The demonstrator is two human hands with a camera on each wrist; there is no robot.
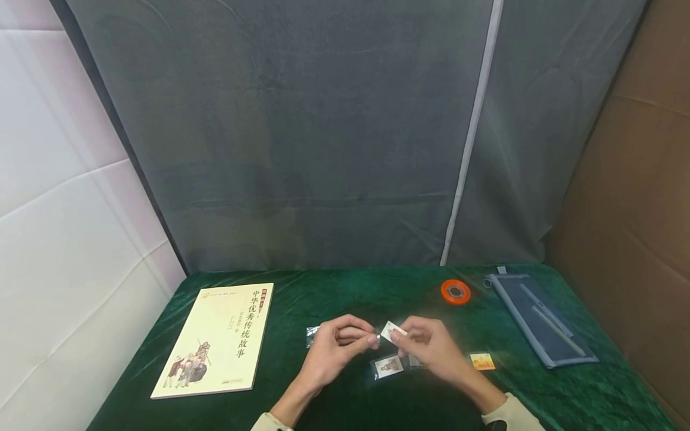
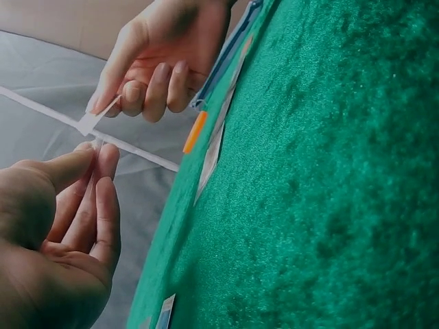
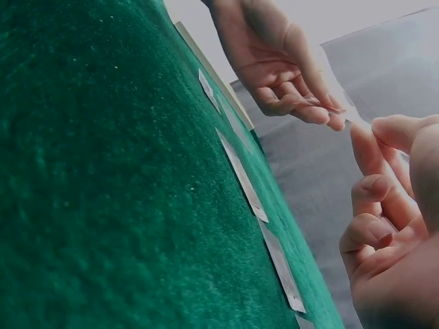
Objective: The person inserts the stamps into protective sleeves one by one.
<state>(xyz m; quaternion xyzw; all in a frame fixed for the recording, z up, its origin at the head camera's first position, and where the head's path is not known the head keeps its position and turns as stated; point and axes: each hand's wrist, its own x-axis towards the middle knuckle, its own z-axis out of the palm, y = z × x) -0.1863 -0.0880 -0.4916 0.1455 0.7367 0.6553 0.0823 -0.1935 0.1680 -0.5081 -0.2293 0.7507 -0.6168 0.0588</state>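
Right hand (image 1: 431, 347), lower centre right of the head frame: thumb and fingers pinch one small white rectangular paper card (image 1: 389, 330). Left hand (image 1: 339, 350), lower centre: pinches one thin clear plastic sleeve (image 2: 92, 178), just beside the card. Two hands total.

On the green velvet-covered tabletop (image 1: 539, 398): one picture card in clear plastic (image 1: 389, 367) below the hands, one greyish flat piece (image 1: 414, 360) next to it, partly hidden by the right hand. One shiny clear packet (image 1: 311, 336) left of the left hand, partly hidden. One yellow-orange rectangular card (image 1: 482, 361), lower right. One round orange disc with grey centre (image 1: 456, 292) above it. One blue zip pouch (image 1: 525, 320), right side. One cream paperback book (image 1: 215, 335), lower left.
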